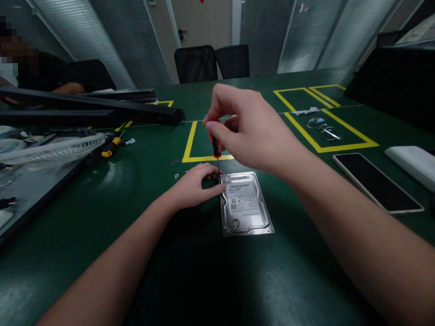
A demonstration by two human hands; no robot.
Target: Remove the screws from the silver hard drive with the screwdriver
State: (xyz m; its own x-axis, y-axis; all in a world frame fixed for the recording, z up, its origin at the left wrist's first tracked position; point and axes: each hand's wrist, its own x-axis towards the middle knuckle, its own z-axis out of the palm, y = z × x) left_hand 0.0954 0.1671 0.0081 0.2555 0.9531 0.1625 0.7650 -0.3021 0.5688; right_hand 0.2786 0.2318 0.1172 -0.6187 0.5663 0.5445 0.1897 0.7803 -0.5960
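A silver hard drive with a white printed label lies flat on the green table. My right hand is closed around the red and black handle of a screwdriver. The screwdriver stands upright, its thin shaft reaching down to the drive's far left corner. At that same corner, my left hand grips the drive, thumb on its left edge and fingers bent around the far side. The screwdriver's tip is too small to make out clearly. Several tiny pale pieces, likely screws, lie just beyond my left hand.
Left are a yellow and black screwdriver, long black bars and a white fan guard. On the right lie glasses, a phone and a white block-shaped device. Yellow tape marks the table. A person sits far left.
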